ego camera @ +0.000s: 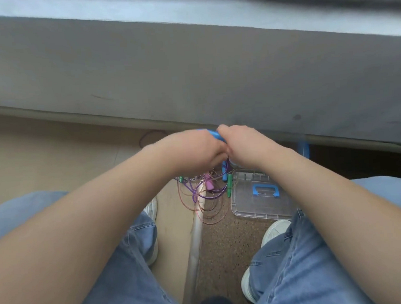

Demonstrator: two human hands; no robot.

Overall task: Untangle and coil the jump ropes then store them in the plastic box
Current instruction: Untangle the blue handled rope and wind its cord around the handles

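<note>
My left hand (194, 149) and my right hand (243, 142) meet above the floor, both curled around a blue jump rope handle (215, 134) that pokes out between them. Below them on the floor lies a tangle of ropes (204, 198): purple and thin reddish cords, a pink handle (209, 184), green handles (229, 185) and another blue handle (225, 171). A clear plastic box lid with a blue carry handle (265, 191) lies flat to the right of the tangle. The box body is hidden behind my right arm.
A grey bed or sofa base (190, 71) runs across in front of me. My knees in blue jeans and white shoes (273, 231) flank the ropes. A metal floor strip (196, 233) divides pale flooring from speckled brown carpet. A blue object (303, 149) sits under the base.
</note>
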